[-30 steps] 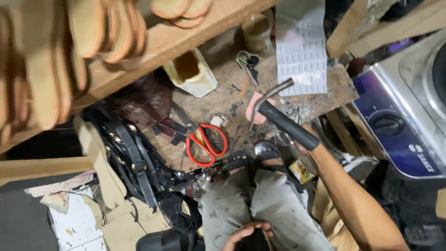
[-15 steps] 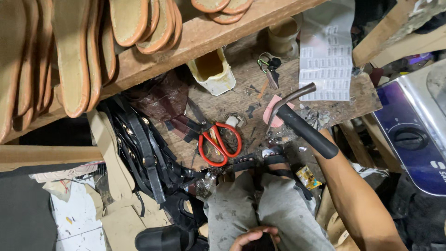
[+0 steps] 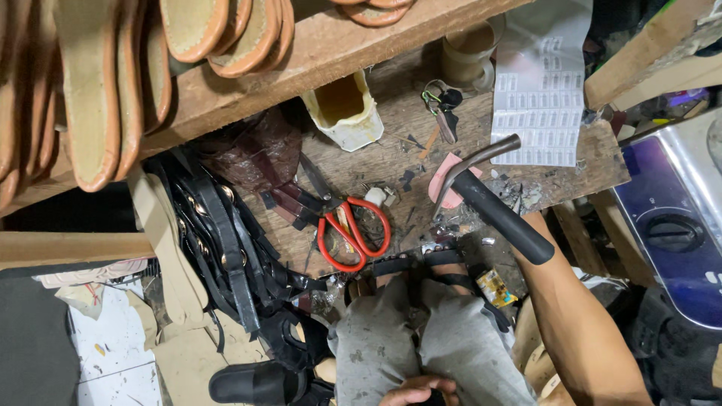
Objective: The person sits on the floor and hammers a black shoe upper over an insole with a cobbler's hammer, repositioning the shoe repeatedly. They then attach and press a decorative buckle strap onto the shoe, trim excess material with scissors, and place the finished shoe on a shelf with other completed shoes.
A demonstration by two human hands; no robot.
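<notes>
My right hand [image 3: 449,183] grips a hammer [image 3: 492,203] close to its metal head. The black rubber handle runs back over my forearm and hides most of the hand. The hammer hangs over the worn wooden bench [image 3: 421,150]. A black strapped sandal [image 3: 421,265] sits at the bench's near edge, just above my grey-trousered knees. Red-handled scissors [image 3: 353,233] lie left of the hammer. My left hand [image 3: 417,391] rests low between my knees with its fingers curled, and what it holds is hidden.
A cream cut-open container [image 3: 342,109], keys [image 3: 444,105], a cup [image 3: 470,53] and a printed paper sheet [image 3: 538,98] lie on the bench. Tan soles [image 3: 90,98] line the wooden shelf. Black straps [image 3: 226,240] are piled at the left. A purple-and-grey appliance [image 3: 669,240] stands at the right.
The view has shifted, so the bench sits further right in the frame. The hammer head has swung slightly right, away from the scissors. My left hand stays low.
</notes>
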